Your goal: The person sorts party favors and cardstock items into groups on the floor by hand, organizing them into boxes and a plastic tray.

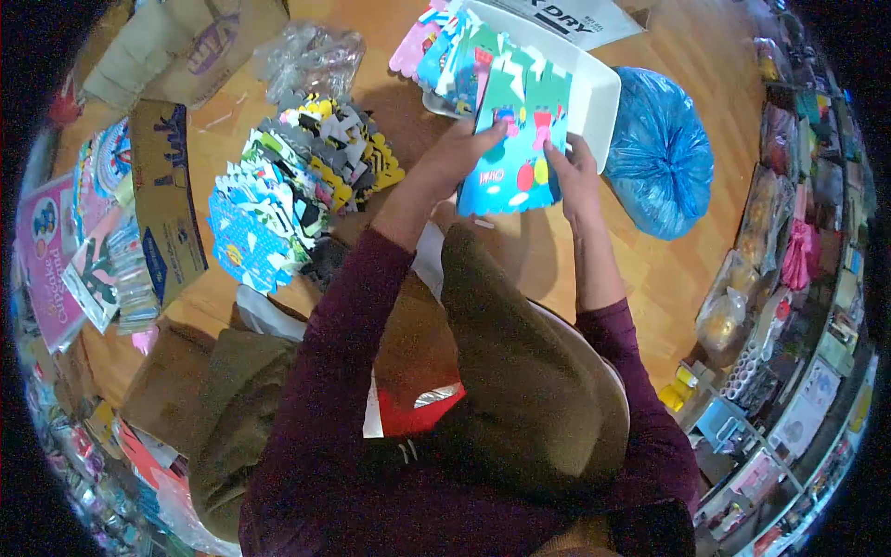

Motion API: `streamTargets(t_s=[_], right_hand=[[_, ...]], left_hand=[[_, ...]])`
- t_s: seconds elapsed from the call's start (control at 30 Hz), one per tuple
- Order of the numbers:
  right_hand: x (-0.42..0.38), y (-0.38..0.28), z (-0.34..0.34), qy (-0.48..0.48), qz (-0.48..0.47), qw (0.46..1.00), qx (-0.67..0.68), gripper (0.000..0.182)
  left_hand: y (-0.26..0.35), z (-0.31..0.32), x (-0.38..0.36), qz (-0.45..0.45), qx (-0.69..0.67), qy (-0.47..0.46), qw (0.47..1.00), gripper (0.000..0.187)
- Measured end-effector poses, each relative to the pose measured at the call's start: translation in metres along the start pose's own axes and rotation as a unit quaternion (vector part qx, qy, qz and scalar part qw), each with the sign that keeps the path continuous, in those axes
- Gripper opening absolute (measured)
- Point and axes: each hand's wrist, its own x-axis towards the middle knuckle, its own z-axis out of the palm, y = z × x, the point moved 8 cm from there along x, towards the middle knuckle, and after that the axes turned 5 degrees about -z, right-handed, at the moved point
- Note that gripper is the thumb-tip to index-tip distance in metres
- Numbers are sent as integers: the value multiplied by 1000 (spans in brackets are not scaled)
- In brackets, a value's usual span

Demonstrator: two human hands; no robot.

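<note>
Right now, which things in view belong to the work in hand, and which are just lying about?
Seems in use:
blue-green printed card, between left hand and right hand
white tray with printed pieces
probably the cutout pile

Seemingly lying about:
blue plastic bag
crumpled clear plastic
packaged goods, right

"How's the light?"
"Middling; soft shadow on the floor [640, 288], glints on the blue bag [661, 153]."
"And sharpness?"
"Grainy on the sleeves [329, 362]; goods at right [809, 399] bend and blur toward black corners."
</note>
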Motion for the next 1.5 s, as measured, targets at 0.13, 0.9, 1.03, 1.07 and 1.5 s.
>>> streamTargets(t_s=[0.13,0.9,1.03,1.07,1.5], right_hand=[[55,5,-4,35,-41,999,-2,43],[125,36,34,-118,-70,984,-116,65],[139,59,64,-95,-106,975,-169,59],[142,68,67,-95,-105,976,-166,59],[120,49,59,-137,-88,981,-102,67]], left_hand=[[57,-32,66,189,272,113,937,38],[65,-107,67,16,428,311,849,51],[53,-97,58,47,403,293,866,56],[53,-95,51,17,370,315,874,51],[63,-63,80,211,490,349,770,40]])
